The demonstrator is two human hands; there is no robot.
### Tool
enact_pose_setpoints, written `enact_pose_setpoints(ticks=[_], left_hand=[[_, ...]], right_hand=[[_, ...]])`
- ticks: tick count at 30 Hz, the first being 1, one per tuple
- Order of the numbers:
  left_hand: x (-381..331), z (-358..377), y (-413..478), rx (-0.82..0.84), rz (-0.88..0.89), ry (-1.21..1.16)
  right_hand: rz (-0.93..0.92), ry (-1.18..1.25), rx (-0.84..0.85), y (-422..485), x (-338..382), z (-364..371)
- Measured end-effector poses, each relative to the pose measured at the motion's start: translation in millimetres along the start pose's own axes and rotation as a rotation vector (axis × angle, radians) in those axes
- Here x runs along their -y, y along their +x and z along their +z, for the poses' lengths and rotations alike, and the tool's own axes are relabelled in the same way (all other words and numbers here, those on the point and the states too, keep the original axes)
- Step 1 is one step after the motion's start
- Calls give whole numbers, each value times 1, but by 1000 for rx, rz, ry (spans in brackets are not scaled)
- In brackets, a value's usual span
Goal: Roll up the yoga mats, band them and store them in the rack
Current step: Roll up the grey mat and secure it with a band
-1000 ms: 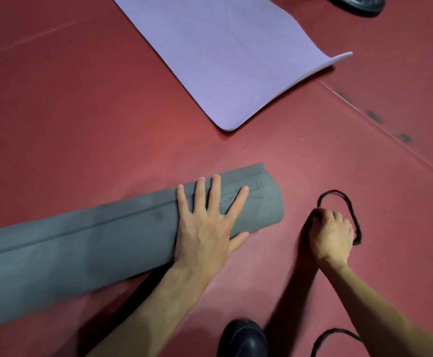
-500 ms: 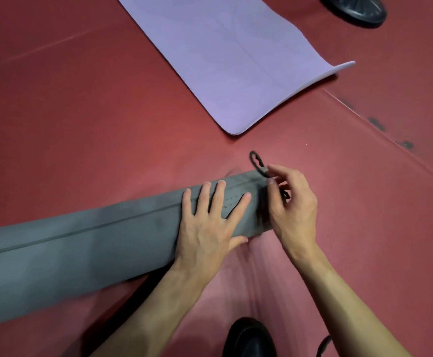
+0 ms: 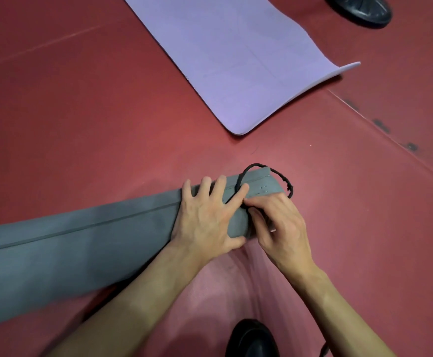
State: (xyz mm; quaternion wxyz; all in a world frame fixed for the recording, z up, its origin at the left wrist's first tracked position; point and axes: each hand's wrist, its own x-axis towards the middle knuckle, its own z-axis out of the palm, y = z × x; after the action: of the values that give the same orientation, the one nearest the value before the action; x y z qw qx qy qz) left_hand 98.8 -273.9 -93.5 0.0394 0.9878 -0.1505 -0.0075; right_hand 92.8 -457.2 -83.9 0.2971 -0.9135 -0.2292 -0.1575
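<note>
Left hand [image 3: 205,215] flat on rolled mat [image 3: 81,243], stopping unrolling; right hand [image 3: 277,222] pinches band [image 3: 261,167], looping mat end.

The rolled grey mat [image 3: 81,243] looked matt and foamy, the black band [image 3: 282,177] rough and frayed, the lilac mat [image 3: 236,60] smooth, the red floor [image 3: 81,112] faintly sheened, the near shoe [image 3: 252,340] glossy.

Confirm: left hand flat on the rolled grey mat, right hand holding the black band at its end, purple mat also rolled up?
Wrong on the purple mat: the head view shows it lying unrolled on the red floor, one corner curling up. The rest stands: left hand flat on the rolled grey mat, right hand holding the black band at its end.
</note>
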Motion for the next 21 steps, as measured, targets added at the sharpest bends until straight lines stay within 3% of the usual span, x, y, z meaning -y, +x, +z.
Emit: enact_pose_setpoints(ticks=[4, 13, 21], left_hand=[[-2, -5, 3, 124, -36, 8], [3, -5, 3, 82, -40, -44], [-4, 1, -12, 10, -6, -42]], right_hand=[[21, -108, 12, 3, -9, -3], [188, -84, 153, 20, -49, -18], [140, -123, 221, 3, -53, -16]])
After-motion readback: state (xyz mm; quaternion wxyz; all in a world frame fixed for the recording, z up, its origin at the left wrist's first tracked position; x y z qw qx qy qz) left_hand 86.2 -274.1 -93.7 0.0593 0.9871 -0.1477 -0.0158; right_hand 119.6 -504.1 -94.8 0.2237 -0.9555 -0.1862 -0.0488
